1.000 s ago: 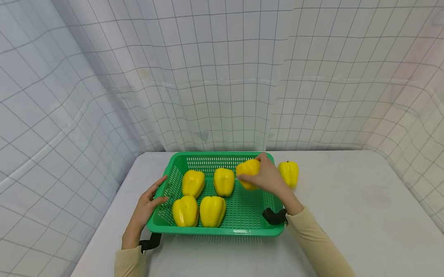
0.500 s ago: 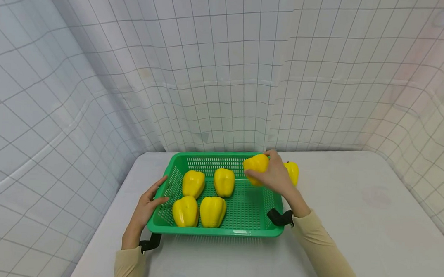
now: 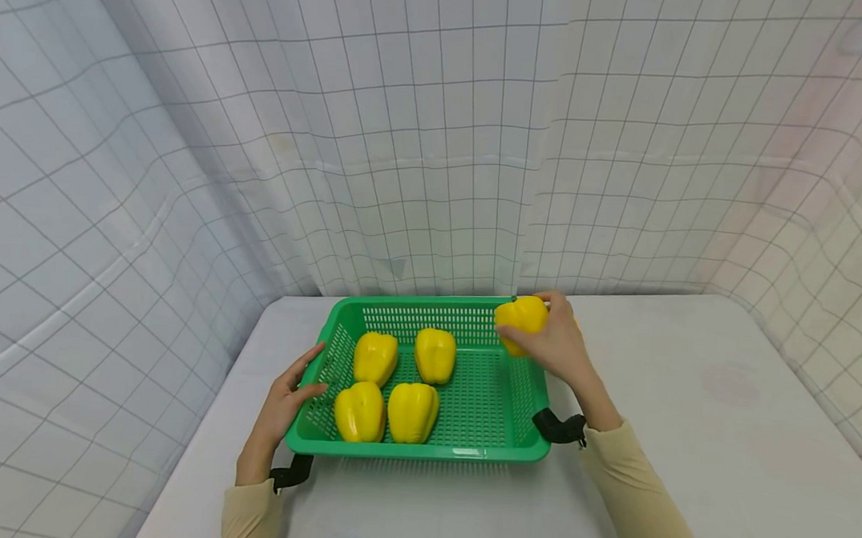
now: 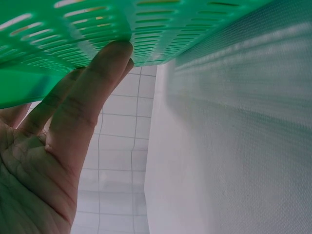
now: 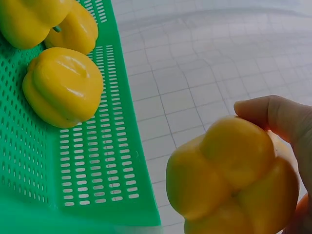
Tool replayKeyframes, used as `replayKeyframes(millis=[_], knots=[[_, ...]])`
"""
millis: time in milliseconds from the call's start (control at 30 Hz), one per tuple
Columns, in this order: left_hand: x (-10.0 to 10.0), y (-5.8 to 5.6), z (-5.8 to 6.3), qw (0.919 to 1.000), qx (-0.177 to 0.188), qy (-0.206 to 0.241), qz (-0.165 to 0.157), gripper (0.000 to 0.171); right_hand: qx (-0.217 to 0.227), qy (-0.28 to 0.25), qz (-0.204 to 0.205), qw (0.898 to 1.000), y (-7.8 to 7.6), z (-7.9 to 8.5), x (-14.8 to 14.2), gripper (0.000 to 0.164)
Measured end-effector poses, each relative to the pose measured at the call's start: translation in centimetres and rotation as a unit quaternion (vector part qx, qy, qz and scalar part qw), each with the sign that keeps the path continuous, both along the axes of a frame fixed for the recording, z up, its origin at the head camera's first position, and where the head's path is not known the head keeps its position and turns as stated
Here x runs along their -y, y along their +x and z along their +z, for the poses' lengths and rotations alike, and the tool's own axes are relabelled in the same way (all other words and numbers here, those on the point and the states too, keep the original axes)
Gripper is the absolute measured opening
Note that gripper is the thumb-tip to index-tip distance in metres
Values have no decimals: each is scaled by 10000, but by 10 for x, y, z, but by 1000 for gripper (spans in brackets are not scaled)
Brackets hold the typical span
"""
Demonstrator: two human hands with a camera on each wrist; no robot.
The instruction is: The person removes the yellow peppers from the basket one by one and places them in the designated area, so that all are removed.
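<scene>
A green plastic basket with slotted walls stands on the table. Several yellow bell peppers lie in its left and middle parts. My left hand holds the basket's left side, thumb over the rim; in the left wrist view its fingers touch the outer wall. My right hand grips a yellow bell pepper raised over the basket's far right corner. The right wrist view shows this pepper's lobed end, thumb along one side. Behind the right hand, another pepper is almost wholly hidden.
A white table extends right of the basket and in front of it. White gridded sheeting hangs behind and at both sides. Black wrist mounts sit on both wrists, the right one beside the basket's right wall.
My right hand has moved right and slightly farther back with the held pepper, from above the basket floor to its far right corner, now covering the outside pepper. The left hand keeps its place.
</scene>
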State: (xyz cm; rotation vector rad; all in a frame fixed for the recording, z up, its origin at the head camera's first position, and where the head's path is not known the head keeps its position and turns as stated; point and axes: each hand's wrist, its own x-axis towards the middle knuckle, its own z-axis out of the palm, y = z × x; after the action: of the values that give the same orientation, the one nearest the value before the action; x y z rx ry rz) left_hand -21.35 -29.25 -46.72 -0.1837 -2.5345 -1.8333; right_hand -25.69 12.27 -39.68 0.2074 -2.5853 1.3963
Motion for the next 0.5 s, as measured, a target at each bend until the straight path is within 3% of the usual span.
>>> replayKeyframes(millis=[500], knots=[[1,0,-1,10000,-47,12,-39,63,-246,-483,-555,9970,1,-11,-31,76]])
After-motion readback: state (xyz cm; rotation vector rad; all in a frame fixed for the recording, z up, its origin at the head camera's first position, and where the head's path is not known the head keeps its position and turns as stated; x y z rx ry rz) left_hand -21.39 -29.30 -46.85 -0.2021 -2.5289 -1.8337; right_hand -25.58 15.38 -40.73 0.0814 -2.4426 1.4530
